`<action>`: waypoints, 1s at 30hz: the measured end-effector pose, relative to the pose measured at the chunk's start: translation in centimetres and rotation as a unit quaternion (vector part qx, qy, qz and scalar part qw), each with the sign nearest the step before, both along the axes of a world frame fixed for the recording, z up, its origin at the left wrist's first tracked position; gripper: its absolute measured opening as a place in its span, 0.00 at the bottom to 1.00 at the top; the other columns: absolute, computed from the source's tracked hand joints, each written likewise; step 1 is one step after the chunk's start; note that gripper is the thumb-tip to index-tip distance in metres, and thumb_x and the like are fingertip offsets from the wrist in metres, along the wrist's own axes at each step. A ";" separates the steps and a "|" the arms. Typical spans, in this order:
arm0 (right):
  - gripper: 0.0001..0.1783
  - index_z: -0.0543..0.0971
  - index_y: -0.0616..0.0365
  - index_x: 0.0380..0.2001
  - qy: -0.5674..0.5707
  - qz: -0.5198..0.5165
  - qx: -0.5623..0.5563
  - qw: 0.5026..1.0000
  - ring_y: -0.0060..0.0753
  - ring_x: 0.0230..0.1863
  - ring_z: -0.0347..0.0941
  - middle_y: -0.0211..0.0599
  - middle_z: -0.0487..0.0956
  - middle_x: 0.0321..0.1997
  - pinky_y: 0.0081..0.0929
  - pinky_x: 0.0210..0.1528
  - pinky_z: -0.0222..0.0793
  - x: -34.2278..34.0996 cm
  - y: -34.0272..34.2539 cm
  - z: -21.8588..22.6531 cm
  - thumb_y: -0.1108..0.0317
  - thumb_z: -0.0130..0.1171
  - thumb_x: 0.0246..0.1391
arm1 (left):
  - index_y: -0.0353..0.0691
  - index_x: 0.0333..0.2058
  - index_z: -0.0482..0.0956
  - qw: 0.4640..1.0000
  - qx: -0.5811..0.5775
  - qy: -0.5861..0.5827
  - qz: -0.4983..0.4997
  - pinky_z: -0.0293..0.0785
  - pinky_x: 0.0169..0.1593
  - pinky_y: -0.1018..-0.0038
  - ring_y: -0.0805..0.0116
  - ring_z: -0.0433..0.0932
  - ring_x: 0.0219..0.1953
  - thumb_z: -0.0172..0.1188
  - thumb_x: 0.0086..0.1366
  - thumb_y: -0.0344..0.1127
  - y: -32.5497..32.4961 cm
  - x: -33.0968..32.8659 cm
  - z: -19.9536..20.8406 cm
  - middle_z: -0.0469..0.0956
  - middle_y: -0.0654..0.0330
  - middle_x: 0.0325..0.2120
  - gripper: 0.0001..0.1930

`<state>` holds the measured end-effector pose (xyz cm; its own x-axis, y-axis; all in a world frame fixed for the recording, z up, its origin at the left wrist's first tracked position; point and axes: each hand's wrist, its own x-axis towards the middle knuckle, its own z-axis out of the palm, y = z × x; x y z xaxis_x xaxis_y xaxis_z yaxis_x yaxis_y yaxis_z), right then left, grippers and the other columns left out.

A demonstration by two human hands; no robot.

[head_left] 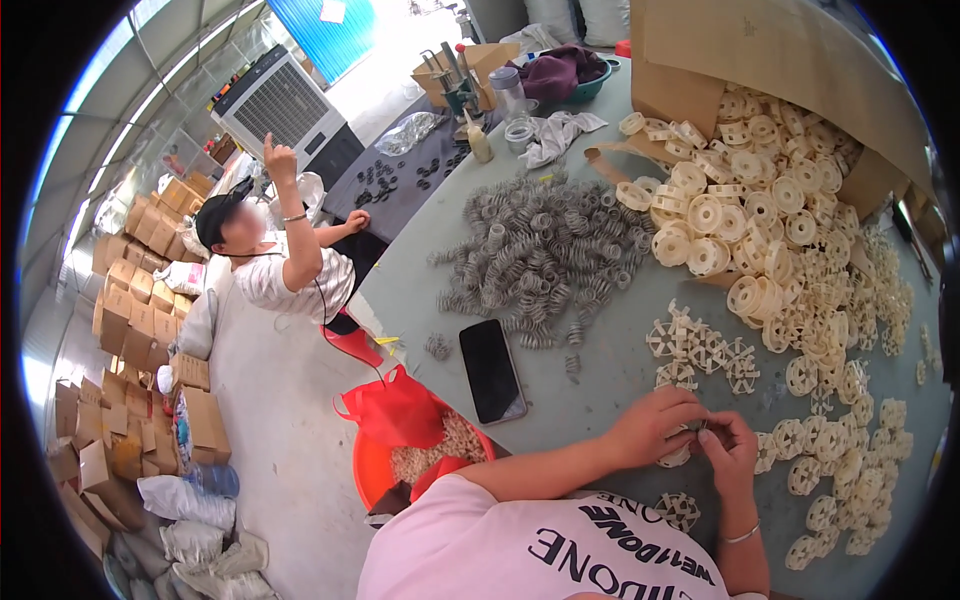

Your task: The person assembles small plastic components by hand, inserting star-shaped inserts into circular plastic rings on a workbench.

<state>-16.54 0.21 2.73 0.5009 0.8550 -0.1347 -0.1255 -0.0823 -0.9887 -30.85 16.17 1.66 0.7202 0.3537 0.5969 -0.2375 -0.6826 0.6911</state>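
Observation:
My left hand [652, 428] and my right hand [732, 452] meet at the table's near side, fingers pinched together. Between the fingertips is a small piece, mostly hidden, with a bit of grey showing. A cream round plastic part [675, 457] shows just under my left hand; I cannot tell whether it is held or lying. Star-shaped cream plastic pieces [700, 345] lie beyond my hands. Cream wheel-like parts [830, 440] spread to the right of my right hand. Farther off sits a heap of grey coil springs [545, 250]. One more openwork cream disc [677, 510] lies close to my body.
A black phone [491, 372] rests near the left table edge. Cream plastic rings spill from a cardboard box [735, 50] at the far right. An orange tub [372, 465] with a red bag stands below the edge. Another person [290, 255] sits left, one arm raised.

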 end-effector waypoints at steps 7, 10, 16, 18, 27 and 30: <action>0.13 0.78 0.64 0.49 -0.013 0.028 0.059 0.998 0.25 0.39 0.83 0.36 0.84 0.43 0.23 0.43 0.82 0.2 0.1 -0.7 0.77 0.64 0.63 | 0.39 0.47 0.85 0.920 -0.369 0.046 -0.124 0.82 0.46 0.72 0.71 0.82 0.44 0.75 0.59 0.24 0.8 -0.6 -0.2 0.80 0.61 0.44 0.17; 0.13 0.78 0.63 0.50 -0.183 0.045 0.081 0.979 0.25 0.39 0.83 0.35 0.83 0.42 0.24 0.44 0.81 0.4 0.1 -0.7 0.77 0.65 0.63 | 0.38 0.48 0.85 0.895 -0.410 0.089 -0.154 0.84 0.47 0.74 0.75 0.82 0.44 0.75 0.61 0.25 1.6 -1.0 -1.4 0.79 0.63 0.44 0.16; 0.12 0.78 0.63 0.50 -0.053 0.033 0.088 0.994 0.25 0.40 0.82 0.35 0.83 0.41 0.24 0.44 0.81 -0.4 -0.7 -0.6 0.78 0.64 0.64 | 0.39 0.50 0.86 0.925 -0.350 0.062 -0.133 0.86 0.47 0.73 0.72 0.83 0.45 0.76 0.60 0.25 0.8 -1.1 1.3 0.80 0.61 0.44 0.18; 0.11 0.79 0.63 0.50 -0.001 0.020 0.090 0.996 0.25 0.40 0.82 0.35 0.83 0.42 0.24 0.44 0.81 -0.5 -0.8 -0.3 0.78 0.63 0.65 | 0.40 0.51 0.86 0.932 -0.319 0.077 -0.152 0.86 0.46 0.72 0.70 0.83 0.45 0.76 0.59 0.26 0.7 -0.9 0.8 0.81 0.60 0.44 0.20; 0.11 0.79 0.67 0.51 0.068 0.041 0.087 0.993 0.28 0.46 0.83 0.39 0.84 0.46 0.26 0.47 0.81 -0.4 0.3 0.4 0.81 0.61 0.66 | 0.38 0.49 0.88 0.944 -0.298 0.100 -0.097 0.85 0.42 0.74 0.69 0.86 0.38 0.76 0.58 0.24 1.6 -1.9 1.9 0.85 0.59 0.38 0.19; 0.13 0.79 0.66 0.52 0.014 0.054 0.140 0.989 0.28 0.50 0.82 0.40 0.82 0.52 0.26 0.50 0.81 -0.4 0.4 0.2 0.83 0.61 0.65 | 0.38 0.49 0.89 0.916 -0.382 0.071 -0.101 0.85 0.42 0.75 0.70 0.85 0.39 0.77 0.58 0.23 1.4 -1.8 0.6 0.85 0.59 0.38 0.18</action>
<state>-16.98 0.58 2.89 0.4037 0.9091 0.1026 -0.1592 0.1802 -0.9707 -32.65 17.61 2.21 0.8680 0.4803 0.1262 -0.1767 0.0612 0.9824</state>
